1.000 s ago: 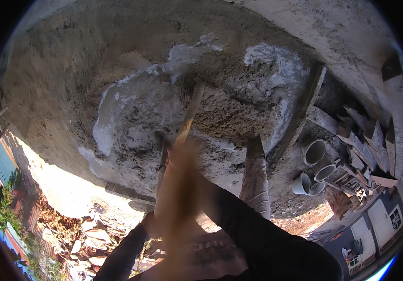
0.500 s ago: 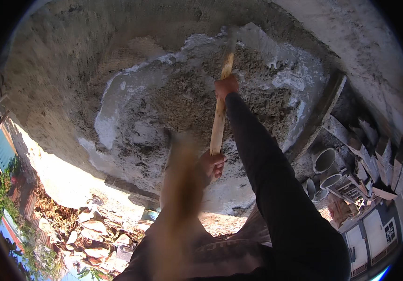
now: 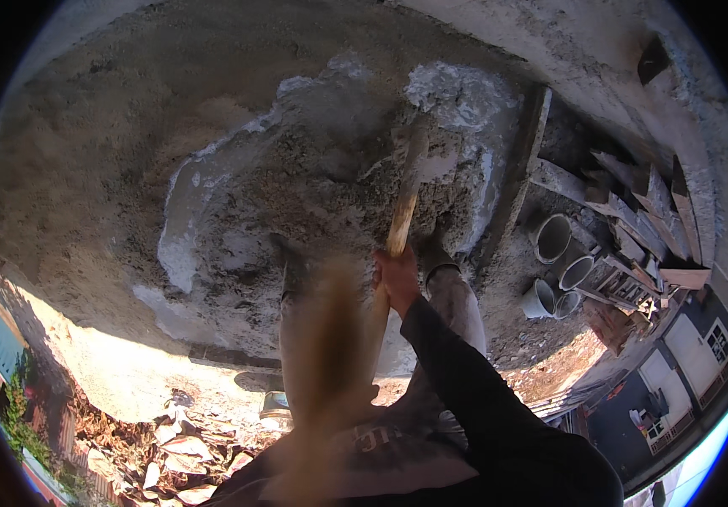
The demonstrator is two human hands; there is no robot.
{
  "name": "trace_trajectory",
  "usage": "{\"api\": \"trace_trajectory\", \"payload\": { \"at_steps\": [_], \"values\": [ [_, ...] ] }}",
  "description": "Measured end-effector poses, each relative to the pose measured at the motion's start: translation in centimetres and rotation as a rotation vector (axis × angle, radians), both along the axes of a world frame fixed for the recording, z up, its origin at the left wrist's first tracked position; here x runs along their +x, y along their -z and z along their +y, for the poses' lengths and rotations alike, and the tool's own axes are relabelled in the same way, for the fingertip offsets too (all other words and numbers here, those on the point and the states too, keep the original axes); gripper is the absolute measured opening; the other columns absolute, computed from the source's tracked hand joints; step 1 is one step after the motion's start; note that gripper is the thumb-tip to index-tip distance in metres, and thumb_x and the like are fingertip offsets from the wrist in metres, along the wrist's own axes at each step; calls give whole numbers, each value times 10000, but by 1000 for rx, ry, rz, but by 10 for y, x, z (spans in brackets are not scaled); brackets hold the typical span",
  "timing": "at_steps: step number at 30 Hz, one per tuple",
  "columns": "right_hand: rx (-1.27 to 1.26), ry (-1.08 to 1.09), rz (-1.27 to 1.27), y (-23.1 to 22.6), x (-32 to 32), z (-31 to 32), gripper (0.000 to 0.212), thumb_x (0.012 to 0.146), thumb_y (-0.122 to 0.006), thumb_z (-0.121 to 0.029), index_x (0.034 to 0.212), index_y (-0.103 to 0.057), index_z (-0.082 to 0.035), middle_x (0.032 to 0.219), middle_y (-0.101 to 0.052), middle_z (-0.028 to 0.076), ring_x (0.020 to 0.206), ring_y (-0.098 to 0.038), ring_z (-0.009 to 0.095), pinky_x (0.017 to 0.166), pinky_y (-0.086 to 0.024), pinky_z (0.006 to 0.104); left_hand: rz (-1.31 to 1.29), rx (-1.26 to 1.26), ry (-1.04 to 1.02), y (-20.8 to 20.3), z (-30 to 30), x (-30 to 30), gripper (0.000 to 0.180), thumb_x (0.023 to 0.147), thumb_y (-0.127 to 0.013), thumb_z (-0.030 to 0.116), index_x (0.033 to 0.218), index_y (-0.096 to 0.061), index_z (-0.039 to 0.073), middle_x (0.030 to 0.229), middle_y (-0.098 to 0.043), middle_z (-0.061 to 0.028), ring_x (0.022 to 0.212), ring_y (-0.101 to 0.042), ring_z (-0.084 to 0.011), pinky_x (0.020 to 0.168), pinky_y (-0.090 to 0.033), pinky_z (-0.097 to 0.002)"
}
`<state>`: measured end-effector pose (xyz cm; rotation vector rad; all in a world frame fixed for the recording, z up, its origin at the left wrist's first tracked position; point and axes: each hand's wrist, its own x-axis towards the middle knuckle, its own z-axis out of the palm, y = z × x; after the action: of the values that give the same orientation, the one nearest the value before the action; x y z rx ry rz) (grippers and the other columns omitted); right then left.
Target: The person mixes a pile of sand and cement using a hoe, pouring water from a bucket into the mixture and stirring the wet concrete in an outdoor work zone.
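Observation:
My right hand [image 3: 398, 277] is closed around the wooden handle [image 3: 404, 207] of a long tool, between my legs. The handle slants up and away into a heap of sand and wet cement [image 3: 321, 177]. At its far end the head is muddied and blends into the mix, so I cannot tell whether it is a shovel or a hoe. A blurred brown shape [image 3: 334, 363], very close to the camera, covers the handle's near end. My left hand is mostly hidden behind it; a small bit of skin beside the blur may be a fingertip.
A wooden board [image 3: 516, 182] borders the heap on the right. Beyond it lie several buckets [image 3: 552, 238] and a pile of planks [image 3: 647, 207]. Dry leaves [image 3: 182, 452] cover the ground at lower left. A concrete wall [image 3: 583, 51] rises at upper right.
My right hand has drawn back along with the tool, from the heap's far part toward my body. My left hand has gone from sight behind the blur. The view has shifted slightly.

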<state>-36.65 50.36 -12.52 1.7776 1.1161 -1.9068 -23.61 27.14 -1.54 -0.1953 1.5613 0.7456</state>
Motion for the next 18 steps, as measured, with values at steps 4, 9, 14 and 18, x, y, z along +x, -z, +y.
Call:
{"api": "trace_trajectory", "payload": {
  "at_steps": [4,9,14,18],
  "values": [
    [338,-195,-52,92,-26,185,312,913,-639,-118,1137,-441,-32,736,-506,56,530,-516,161,430,-461,380,-531,310,-541,133,197,-26,300,851,-683,96,1030,-450,32,611,-496,-48,393,-490,-158,352,-405,-336],
    [338,-346,13,236,-30,332,204,880,-647,-102,942,-514,41,614,-517,78,470,-539,198,417,-464,401,-788,391,-685,236,335,-47,246,832,-671,90,712,-457,85,539,-448,-27,380,-447,-154,355,-386,-360],
    [148,-113,-65,265,33,190,168,862,-655,-65,843,-524,37,633,-522,92,487,-543,224,430,-469,421,-671,149,-579,215,196,-44,215,802,-691,102,837,-480,78,563,-448,-17,394,-454,-141,375,-405,-356],
    [-320,366,-36,226,49,59,301,905,-615,-62,1138,-427,-29,737,-476,92,579,-505,222,487,-446,449,-641,-74,-435,146,60,-91,210,807,-685,86,900,-498,64,571,-467,-25,398,-453,-144,366,-404,-358]
  ]
}}
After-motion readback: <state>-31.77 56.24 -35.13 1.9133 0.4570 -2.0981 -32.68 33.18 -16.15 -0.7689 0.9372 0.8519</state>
